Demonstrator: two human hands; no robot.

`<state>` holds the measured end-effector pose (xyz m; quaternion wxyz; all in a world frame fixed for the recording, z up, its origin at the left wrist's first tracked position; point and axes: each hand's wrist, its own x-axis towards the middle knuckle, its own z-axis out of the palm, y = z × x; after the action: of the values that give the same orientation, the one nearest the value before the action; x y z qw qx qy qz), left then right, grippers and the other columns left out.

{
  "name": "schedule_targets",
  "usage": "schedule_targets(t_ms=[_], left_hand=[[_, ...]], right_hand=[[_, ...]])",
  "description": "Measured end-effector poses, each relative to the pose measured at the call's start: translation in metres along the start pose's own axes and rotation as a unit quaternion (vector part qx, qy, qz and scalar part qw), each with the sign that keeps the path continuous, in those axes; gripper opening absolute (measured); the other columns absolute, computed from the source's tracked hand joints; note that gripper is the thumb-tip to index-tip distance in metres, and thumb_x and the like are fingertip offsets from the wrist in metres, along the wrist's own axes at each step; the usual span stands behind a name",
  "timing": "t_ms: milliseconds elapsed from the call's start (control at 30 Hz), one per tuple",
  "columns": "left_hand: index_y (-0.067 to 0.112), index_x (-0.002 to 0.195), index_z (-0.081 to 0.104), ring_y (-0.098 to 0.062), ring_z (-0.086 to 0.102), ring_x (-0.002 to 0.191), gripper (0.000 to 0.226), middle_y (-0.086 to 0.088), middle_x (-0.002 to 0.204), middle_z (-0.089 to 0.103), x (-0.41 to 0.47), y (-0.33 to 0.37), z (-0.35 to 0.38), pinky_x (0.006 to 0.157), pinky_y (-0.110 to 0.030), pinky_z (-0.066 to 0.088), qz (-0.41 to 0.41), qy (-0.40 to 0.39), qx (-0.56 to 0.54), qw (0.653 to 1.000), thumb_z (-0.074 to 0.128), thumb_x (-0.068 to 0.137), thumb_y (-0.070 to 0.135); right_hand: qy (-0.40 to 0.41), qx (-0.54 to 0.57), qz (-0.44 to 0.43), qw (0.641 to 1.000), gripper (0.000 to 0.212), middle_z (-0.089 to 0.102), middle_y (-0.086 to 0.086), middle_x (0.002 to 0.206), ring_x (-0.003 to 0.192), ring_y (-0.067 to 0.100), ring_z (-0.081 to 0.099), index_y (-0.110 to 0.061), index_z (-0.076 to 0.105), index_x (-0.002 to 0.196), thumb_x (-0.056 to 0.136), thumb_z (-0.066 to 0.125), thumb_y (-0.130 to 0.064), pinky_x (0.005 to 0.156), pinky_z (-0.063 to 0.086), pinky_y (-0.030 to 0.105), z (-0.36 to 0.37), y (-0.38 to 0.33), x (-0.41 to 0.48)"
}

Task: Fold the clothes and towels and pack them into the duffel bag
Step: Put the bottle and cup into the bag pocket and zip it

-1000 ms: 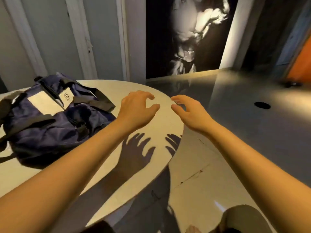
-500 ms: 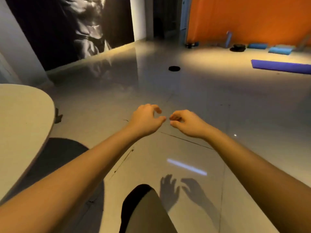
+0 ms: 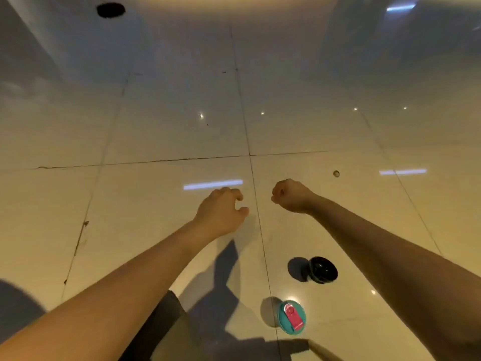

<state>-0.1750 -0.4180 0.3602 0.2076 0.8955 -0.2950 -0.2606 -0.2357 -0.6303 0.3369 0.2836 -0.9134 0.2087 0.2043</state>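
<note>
Low over the tiled floor (image 3: 156, 142), nearest us, a teal-lidded cup (image 3: 290, 317) with a red tab stands near a black round object (image 3: 322, 269); neither looks to be part of our job. Further out we hold both arms forward. Our left hand (image 3: 221, 209) hangs with fingers loosely bent and thumb apart, gripping nothing, while our right hand (image 3: 289, 195) is curled into a fist around nothing. Beyond them lie glossy tiles streaked with reflected ceiling lights and, at the far edge, a dark disc (image 3: 110, 9). No duffel bag, clothes or towels show anywhere in view, so we cannot say where they lie. We judge the step in hand to be finding the laundry, with folding and packing not yet begun. To do it well we should sweep our gaze until a garment shows, step clear of the cup and the black object, loosen the fist, and take the cloth by its edges with both hands.
</note>
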Motion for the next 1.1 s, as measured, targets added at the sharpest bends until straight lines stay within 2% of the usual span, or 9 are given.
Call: schedule_targets(t_ms=[100,200,333,433,533,633,700,900,1100], left_hand=[[0.018,0.134,0.059,-0.023,0.055,0.119,0.041,-0.004,0.131,0.059,0.023,-0.002,0.071,0.099,-0.037,0.049,0.017,-0.099,0.010,0.995,0.057,0.100,0.041],[0.020,0.123,0.059,-0.024,0.057,0.115,0.036,-0.002,0.122,0.059,0.036,-0.001,0.135,0.092,-0.036,0.048,0.033,-0.186,0.035,0.981,0.059,0.096,0.043],[0.022,0.148,0.042,-0.024,0.051,0.128,0.067,-0.002,0.142,0.050,0.037,0.000,0.214,0.100,-0.037,0.046,0.096,-0.276,0.072,0.954,0.068,0.091,0.045],[0.022,0.151,0.033,-0.027,0.046,0.132,0.078,-0.006,0.143,0.045,0.029,-0.001,0.271,0.105,-0.041,0.046,0.162,-0.331,0.140,0.919,0.072,0.089,0.046],[0.022,0.155,0.019,-0.035,0.034,0.141,0.090,-0.013,0.154,0.030,0.020,-0.002,0.316,0.115,-0.050,0.036,0.218,-0.356,0.200,0.886,0.071,0.088,0.050],[0.022,0.159,0.003,-0.041,0.015,0.152,0.099,-0.017,0.165,0.008,0.010,-0.006,0.351,0.122,-0.058,0.020,0.271,-0.350,0.264,0.857,0.070,0.091,0.045],[0.023,0.159,-0.001,-0.042,0.010,0.153,0.097,-0.018,0.166,0.003,0.005,-0.013,0.371,0.121,-0.062,0.018,0.288,-0.340,0.284,0.849,0.069,0.094,0.039],[0.017,0.159,0.002,-0.048,0.028,0.145,0.099,-0.027,0.160,0.015,0.010,-0.037,0.402,0.113,-0.060,0.038,0.301,-0.354,0.311,0.829,0.075,0.091,0.017],[0.019,0.157,0.008,-0.045,0.037,0.140,0.093,-0.026,0.155,0.022,0.013,-0.046,0.409,0.109,-0.051,0.047,0.311,-0.350,0.268,0.842,0.074,0.091,0.015]], right_hand=[[-0.046,-0.002,0.103,0.994,0.042,0.057,0.016,0.140,0.127,0.034,0.054,-0.005,0.055,0.138,0.101,0.057,-0.026,0.100,0.044,0.035,0.038,0.066,0.003],[-0.075,-0.001,0.195,0.978,0.054,0.050,0.015,0.148,0.131,0.032,0.051,-0.007,0.043,0.148,0.100,0.059,-0.026,0.100,0.044,0.034,0.077,0.127,0.002],[-0.071,-0.012,0.297,0.952,0.082,0.042,0.014,0.146,0.126,0.035,0.051,-0.018,0.029,0.154,0.088,0.074,-0.038,0.098,0.052,0.045,0.128,0.191,-0.004],[-0.078,-0.041,0.324,0.942,0.117,0.026,0.012,0.157,0.141,0.037,0.035,-0.026,0.010,0.159,0.073,0.084,-0.054,0.107,0.045,0.051,0.165,0.220,-0.008],[-0.091,-0.093,0.309,0.942,0.130,0.013,0.010,0.165,0.149,0.036,0.024,-0.030,-0.002,0.160,0.068,0.084,-0.064,0.111,0.039,0.055,0.197,0.243,-0.004],[-0.116,-0.151,0.285,0.940,0.131,0.010,0.009,0.164,0.148,0.037,0.022,-0.031,-0.006,0.159,0.068,0.081,-0.067,0.109,0.039,0.055,0.218,0.258,0.008],[-0.114,-0.177,0.268,0.940,0.125,0.017,0.011,0.160,0.142,0.037,0.029,-0.031,-0.002,0.158,0.069,0.082,-0.061,0.103,0.043,0.053,0.230,0.262,0.016],[-0.066,-0.182,0.266,0.944,0.085,0.040,0.010,0.138,0.125,0.035,0.041,-0.024,0.029,0.145,0.074,0.075,-0.036,0.094,0.047,0.050,0.251,0.271,0.025],[-0.044,-0.186,0.283,0.940,0.077,0.041,0.011,0.133,0.122,0.035,0.041,-0.022,0.035,0.140,0.074,0.073,-0.031,0.094,0.046,0.050,0.260,0.272,0.029]])
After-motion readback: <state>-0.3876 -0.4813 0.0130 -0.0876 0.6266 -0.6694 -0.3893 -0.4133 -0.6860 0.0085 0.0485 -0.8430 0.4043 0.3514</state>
